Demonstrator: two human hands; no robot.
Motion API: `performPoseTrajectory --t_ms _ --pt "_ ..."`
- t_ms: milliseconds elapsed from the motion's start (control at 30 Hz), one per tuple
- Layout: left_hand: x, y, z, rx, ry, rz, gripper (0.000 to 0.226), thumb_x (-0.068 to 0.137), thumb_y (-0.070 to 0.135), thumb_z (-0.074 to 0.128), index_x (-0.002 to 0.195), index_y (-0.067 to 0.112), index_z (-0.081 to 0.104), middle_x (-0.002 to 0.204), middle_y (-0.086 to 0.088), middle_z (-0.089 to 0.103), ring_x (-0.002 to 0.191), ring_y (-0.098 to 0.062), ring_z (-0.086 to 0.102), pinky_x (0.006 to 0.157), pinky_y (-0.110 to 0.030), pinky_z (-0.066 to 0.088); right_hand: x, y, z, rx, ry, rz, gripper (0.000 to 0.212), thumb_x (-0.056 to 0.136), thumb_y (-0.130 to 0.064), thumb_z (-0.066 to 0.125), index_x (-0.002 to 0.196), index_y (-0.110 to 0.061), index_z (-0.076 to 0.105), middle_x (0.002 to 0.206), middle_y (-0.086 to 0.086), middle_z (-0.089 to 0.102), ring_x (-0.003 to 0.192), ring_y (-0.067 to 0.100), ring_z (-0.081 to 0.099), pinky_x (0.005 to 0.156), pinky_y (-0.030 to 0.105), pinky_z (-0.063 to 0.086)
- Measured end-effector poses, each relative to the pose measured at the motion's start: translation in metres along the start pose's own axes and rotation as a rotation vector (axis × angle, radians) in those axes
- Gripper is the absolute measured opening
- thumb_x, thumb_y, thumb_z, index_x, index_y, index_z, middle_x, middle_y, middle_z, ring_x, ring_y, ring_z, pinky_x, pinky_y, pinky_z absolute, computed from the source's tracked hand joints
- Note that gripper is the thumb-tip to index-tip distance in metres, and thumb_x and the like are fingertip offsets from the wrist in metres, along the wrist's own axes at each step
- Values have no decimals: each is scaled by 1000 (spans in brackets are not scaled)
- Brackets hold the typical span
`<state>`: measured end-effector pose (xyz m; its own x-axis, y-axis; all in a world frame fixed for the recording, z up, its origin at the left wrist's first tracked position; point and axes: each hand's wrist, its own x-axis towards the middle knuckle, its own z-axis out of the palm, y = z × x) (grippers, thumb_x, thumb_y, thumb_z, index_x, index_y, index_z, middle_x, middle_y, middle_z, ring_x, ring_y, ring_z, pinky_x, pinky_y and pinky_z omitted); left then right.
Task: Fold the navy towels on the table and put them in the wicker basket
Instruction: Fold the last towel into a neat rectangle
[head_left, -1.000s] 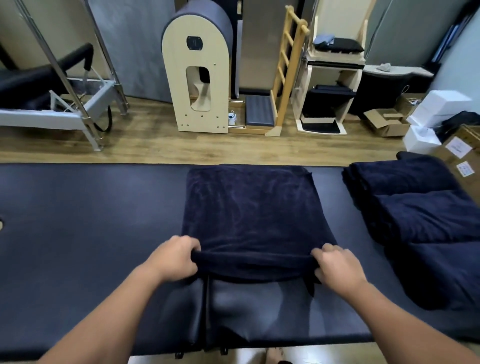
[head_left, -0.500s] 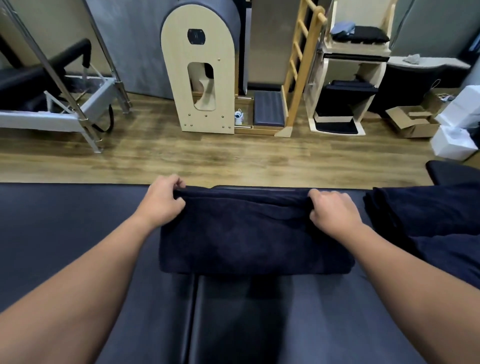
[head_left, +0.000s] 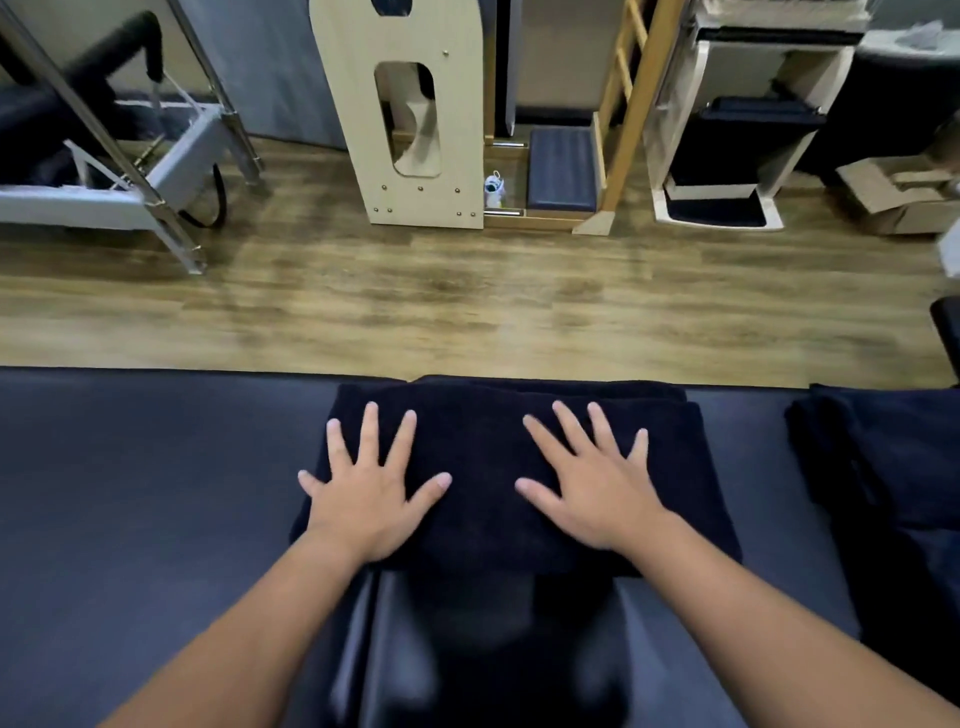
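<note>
At the far edge of the table (head_left: 130, 493), the left hand (head_left: 366, 501) and right hand (head_left: 597, 493) are pressing flat, fingers spread, on a folded towel (head_left: 483, 467), while more towels (head_left: 883, 467) are waiting nearby and no basket is showing.

table (head_left: 130, 519) | folded navy towel (head_left: 483, 499) centre | more towels (head_left: 883, 467) right

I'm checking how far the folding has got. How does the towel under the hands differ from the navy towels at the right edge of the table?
The folded towel is a neat flat rectangle; the towel pile looks bunched and heaped. The left hand and right hand press flat on the folded towel; nothing touches the pile. The folded towel shows whole; the pile is cut off by the frame. Both are navy and lie on the table.
</note>
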<state>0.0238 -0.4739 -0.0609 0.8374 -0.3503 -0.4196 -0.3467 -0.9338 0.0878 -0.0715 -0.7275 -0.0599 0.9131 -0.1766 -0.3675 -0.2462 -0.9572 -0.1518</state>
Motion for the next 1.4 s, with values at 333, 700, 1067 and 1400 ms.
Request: performPoseTrajectory --t_ms 333,700,1067,1400 --pt "8 -5 4 -247 50 -130 85 78 92 21 149 61 -15 159 6 -39 152 -40 -11 108 -70 31 -18 19 1 125 76 505 90 92 -76 33 160 -27 0 166 17 -15 151 45 -10 116 71 10" --pt "9 -16 -6 -471 30 -245 80 76 83 57 140 77 10 142 -16 37 129 -42 38 107 -49 39 -5 46 -6 465 40 625 109 64 -85 67 148 -65 1 148 14 38 131 40 38 101 54 40" --pt "-67 -37 23 -537 50 -108 80 78 60 76 146 61 32 107 14 65 105 -16 55 83 -31 45 -112 32 33 662 74 601 103 65 -72 75 148 -64 15 139 -13 58 130 24 51 91 39 49" --pt "-162 -62 64 -530 -82 90 85 77 55 80 146 63 31 94 18 64 119 -20 52 98 -34 46 -279 -27 104 698 147 749 97 75 -60 78 152 -58 19 141 -12 58 133 26 50 101 38 42"
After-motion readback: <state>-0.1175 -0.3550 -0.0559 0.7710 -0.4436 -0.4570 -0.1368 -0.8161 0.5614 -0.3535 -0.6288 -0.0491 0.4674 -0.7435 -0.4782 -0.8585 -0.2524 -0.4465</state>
